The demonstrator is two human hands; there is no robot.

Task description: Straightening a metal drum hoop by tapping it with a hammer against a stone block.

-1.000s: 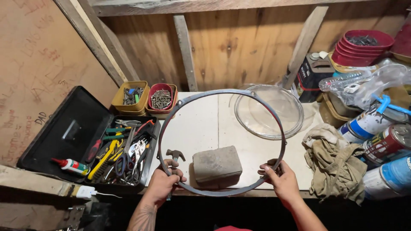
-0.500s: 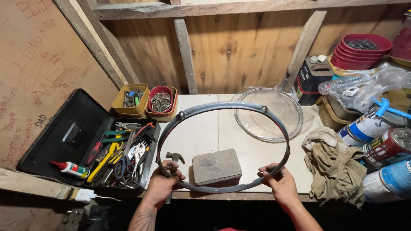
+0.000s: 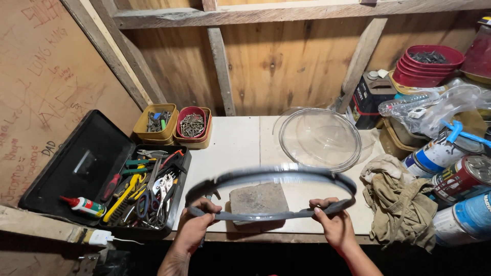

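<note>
Both hands hold a large dark grey ring (image 3: 271,176), tipped almost flat above the white bench top (image 3: 232,148). My left hand (image 3: 197,222) grips its near left edge and my right hand (image 3: 335,222) grips its near right edge. Under the ring lies a rough grey stone block (image 3: 258,199) on the bench. A small hammer sits beside my left hand, mostly hidden by the ring. A clear glass dome lid (image 3: 319,138) rests behind the ring.
An open black toolbox (image 3: 92,174) with pliers, screwdrivers and a glue bottle stands at the left. Two small tubs of screws (image 3: 174,125) sit behind it. Rags (image 3: 396,199), spray cans and tins (image 3: 455,174) and stacked red bowls (image 3: 427,64) crowd the right.
The ring has tilted from nearly upright and facing me down to almost flat. Both hands kept their grip on its near edge and moved slightly closer to me.
</note>
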